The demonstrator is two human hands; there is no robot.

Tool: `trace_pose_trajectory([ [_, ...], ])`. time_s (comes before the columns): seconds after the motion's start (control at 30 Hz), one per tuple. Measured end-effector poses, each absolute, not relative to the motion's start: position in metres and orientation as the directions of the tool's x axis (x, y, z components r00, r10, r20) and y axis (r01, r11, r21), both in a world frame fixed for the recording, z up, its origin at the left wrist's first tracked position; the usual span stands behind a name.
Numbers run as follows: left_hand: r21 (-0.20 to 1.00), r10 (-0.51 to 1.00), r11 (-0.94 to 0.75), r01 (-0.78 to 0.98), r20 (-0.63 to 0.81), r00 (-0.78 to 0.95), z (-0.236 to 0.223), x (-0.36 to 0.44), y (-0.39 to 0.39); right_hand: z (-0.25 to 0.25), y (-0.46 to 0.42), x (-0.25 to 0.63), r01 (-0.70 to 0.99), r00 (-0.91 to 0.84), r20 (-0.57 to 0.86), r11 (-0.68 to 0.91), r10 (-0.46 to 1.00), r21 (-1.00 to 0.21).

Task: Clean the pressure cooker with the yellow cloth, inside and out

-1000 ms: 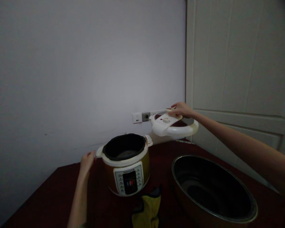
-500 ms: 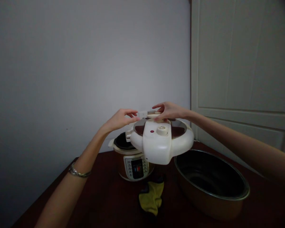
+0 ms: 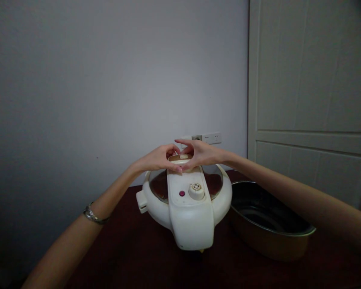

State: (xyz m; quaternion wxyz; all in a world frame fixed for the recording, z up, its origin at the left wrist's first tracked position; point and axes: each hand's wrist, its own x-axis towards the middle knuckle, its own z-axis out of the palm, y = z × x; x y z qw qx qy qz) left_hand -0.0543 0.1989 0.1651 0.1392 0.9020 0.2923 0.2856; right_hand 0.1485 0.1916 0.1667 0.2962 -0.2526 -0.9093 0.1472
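A white pressure cooker lid point(image 3: 192, 224) with a brown top, a round valve knob and a small red button fills the middle of the head view. My left hand point(image 3: 161, 157) is closed on the left side of the knob-like handle on top of the lid. From the right, my right hand point(image 3: 203, 153) grips the same handle, thumbs meeting in front of it. The lid tilts towards me and hides the cooker body behind it. Just a sliver of the yellow cloth shows under its front edge.
A large oval pot point(image 3: 270, 237) with a dark inside stands on the dark red table point(image 3: 120, 257) to the right, partly behind my right forearm. Wall sockets point(image 3: 212, 138) sit on the grey wall behind. A white panelled door point(image 3: 313, 80) is at the right.
The lid has come nearer to me and slightly left, covering the cooker from view. My left hand has joined my right on the lid's handle.
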Motion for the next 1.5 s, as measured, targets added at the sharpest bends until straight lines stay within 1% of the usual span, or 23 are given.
trace_pose_trajectory([
  [0.07,0.439,0.608,-0.787,0.434,0.427,0.67,0.165,-0.054,0.194,0.168,0.191,0.148,0.363,-0.726,0.445,0.842,0.524,-0.4],
  [0.17,0.448,0.59,-0.799,0.401,0.452,0.669,0.164,-0.054,0.183,0.169,0.19,0.149,0.313,-0.763,0.445,0.871,0.468,-0.379],
  [0.23,0.409,0.576,-0.813,0.414,0.459,0.677,0.166,-0.053,0.173,0.168,0.19,0.148,0.255,-0.782,0.464,0.893,0.416,-0.37],
  [0.3,0.343,0.575,-0.817,0.463,0.449,0.684,0.169,-0.052,0.164,0.168,0.189,0.146,0.202,-0.796,0.475,0.904,0.376,-0.377],
  [0.43,0.232,0.635,-0.767,0.599,0.415,0.652,0.174,-0.053,0.151,0.167,0.186,0.139,0.17,-0.801,0.469,0.893,0.372,-0.417],
  [0.5,0.209,0.673,-0.727,0.654,0.407,0.617,0.175,-0.055,0.149,0.165,0.186,0.136,0.176,-0.79,0.491,0.903,0.368,-0.393],
  [0.57,0.21,0.703,-0.694,0.688,0.4,0.587,0.174,-0.058,0.149,0.164,0.186,0.134,0.212,-0.772,0.522,0.921,0.363,-0.327],
  [0.67,0.241,0.728,-0.674,0.698,0.374,0.574,0.171,-0.064,0.148,0.161,0.179,0.135,0.274,-0.747,0.574,0.942,0.335,-0.194],
  [0.73,0.257,0.744,-0.66,0.706,0.358,0.565,0.169,-0.067,0.146,0.156,0.169,0.138,0.309,-0.693,0.65,0.943,0.312,-0.123],
  [0.8,0.275,0.772,-0.628,0.728,0.334,0.54,0.167,-0.071,0.143,0.145,0.159,0.143,0.368,-0.57,0.755,0.922,0.325,-0.119],
  [0.87,0.303,0.807,-0.586,0.751,0.297,0.51,0.165,-0.074,0.139,0.126,0.155,0.149,0.443,-0.403,0.841,0.881,0.362,-0.167],
  [0.93,0.316,0.831,-0.554,0.77,0.259,0.492,0.164,-0.076,0.135,0.102,0.162,0.156,0.524,-0.281,0.884,0.831,0.374,-0.185],
  [0.97,0.314,0.839,-0.542,0.779,0.242,0.487,0.163,-0.077,0.133,0.089,0.17,0.159,0.57,-0.268,0.889,0.805,0.372,-0.166],
  [1.07,0.307,0.855,-0.518,0.798,0.191,0.482,0.161,-0.08,0.13,0.057,0.201,0.164,0.711,-0.32,0.859,0.7,0.399,-0.06],
  [1.17,0.328,0.861,-0.506,0.798,0.131,0.492,0.156,-0.082,0.129,0.039,0.231,0.164,0.755,-0.462,0.794,0.645,0.395,0.118],
  [1.23,0.334,0.866,-0.493,0.803,0.102,0.49,0.151,-0.083,0.13,0.032,0.245,0.159,0.76,-0.524,0.754,0.618,0.397,0.203],
  [1.33,0.344,0.874,-0.476,0.809,0.087,0.478,0.141,-0.087,0.132,0.023,0.26,0.151,0.778,-0.537,0.728,0.585,0.427,0.231],
  [1.5,0.344,0.863,-0.498,0.796,0.105,0.495,0.123,-0.09,0.14,0.006,0.28,0.14,0.814,-0.48,0.735,0.556,0.479,0.169],
])
